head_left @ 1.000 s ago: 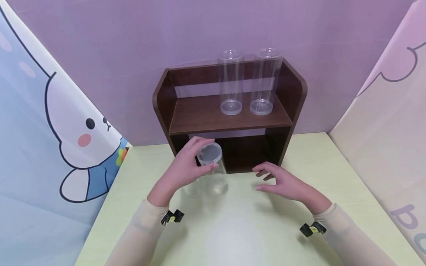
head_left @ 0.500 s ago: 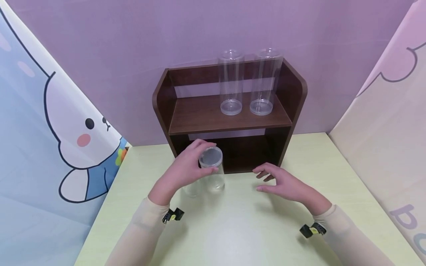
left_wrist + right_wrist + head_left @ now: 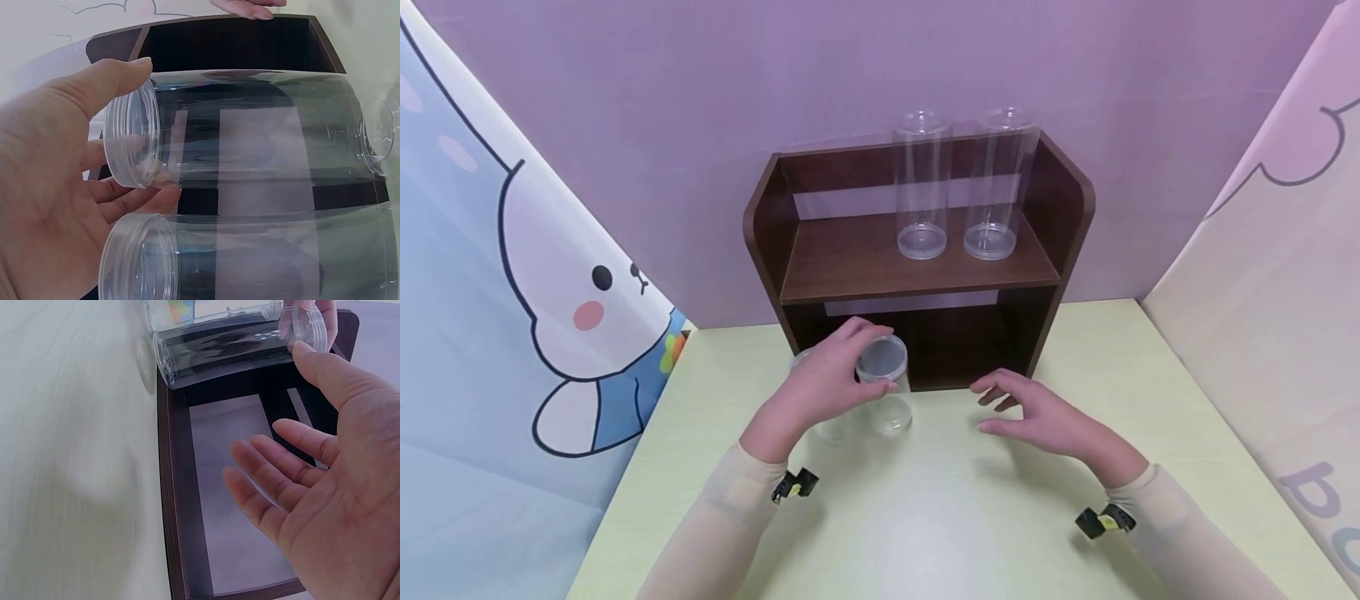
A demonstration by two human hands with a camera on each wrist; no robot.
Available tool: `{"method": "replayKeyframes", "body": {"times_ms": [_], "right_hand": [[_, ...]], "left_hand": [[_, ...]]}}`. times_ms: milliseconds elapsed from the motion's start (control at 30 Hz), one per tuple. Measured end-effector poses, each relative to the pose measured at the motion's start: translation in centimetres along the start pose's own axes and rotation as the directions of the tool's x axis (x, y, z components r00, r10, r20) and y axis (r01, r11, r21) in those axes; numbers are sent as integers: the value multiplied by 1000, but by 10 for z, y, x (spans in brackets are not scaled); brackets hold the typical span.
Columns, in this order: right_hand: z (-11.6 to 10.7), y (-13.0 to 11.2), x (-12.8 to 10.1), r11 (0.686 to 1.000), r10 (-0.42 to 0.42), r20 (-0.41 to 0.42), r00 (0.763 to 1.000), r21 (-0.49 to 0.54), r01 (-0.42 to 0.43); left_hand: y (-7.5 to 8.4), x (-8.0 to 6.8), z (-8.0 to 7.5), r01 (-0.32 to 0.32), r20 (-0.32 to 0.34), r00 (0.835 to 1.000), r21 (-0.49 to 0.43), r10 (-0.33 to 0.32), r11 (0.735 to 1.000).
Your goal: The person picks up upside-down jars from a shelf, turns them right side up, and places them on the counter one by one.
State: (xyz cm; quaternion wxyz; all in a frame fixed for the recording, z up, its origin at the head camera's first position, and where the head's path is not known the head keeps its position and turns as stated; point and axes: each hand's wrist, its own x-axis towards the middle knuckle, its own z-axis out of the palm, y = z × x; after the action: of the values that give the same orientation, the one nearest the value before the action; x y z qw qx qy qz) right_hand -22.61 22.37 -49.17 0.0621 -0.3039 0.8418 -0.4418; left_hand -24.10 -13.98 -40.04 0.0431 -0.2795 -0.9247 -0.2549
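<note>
My left hand [image 3: 820,379] grips the lid end of a tall clear plastic jar [image 3: 892,410], thumb on one side and fingers on the other. This jar stands upright on the table, right in front of the shelf. Close to its left is a second clear jar [image 3: 262,262], partly hidden behind the hand in the head view. To the right, my right hand [image 3: 1037,412] hovers over the table with fingers apart and nothing in it; its palm shows in the right wrist view.
A dark brown two-tier shelf [image 3: 850,258] stands at the back of the pale table [image 3: 925,517]. Two more clear jars [image 3: 922,192] are upright on its upper tier, towards the right. Purple cloth hangs behind, with printed cloths at both sides.
The held jar came down slightly to the table, then shifted a little right with my left hand. The second jar's top now shows left of the hand. My right hand stays nearly still.
</note>
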Motion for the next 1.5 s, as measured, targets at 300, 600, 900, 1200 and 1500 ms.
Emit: {"method": "replayKeyframes", "body": {"times_ms": [300,600,900,1200,1500], "right_hand": [[1,-1,0,1000,14,7,1000,24,-14],[0,-4,0,1000,10,5,1000,16,-10],[0,-7,-2,1000,0,0,1000,13,0],[0,-6,-2,1000,14,4,1000,12,-14],[0,-6,-2,1000,9,11,1000,13,-9]], "left_hand": [[3,1,1,3,25,1000,26,-4,1000],[2,4,3,-3,53,999,73,-1,997],[3,5,5,-22,77,997,130,12,991],[5,5,1,0,93,996,151,-14,988],[7,4,-1,-1,100,995,148,-14,989]]}}
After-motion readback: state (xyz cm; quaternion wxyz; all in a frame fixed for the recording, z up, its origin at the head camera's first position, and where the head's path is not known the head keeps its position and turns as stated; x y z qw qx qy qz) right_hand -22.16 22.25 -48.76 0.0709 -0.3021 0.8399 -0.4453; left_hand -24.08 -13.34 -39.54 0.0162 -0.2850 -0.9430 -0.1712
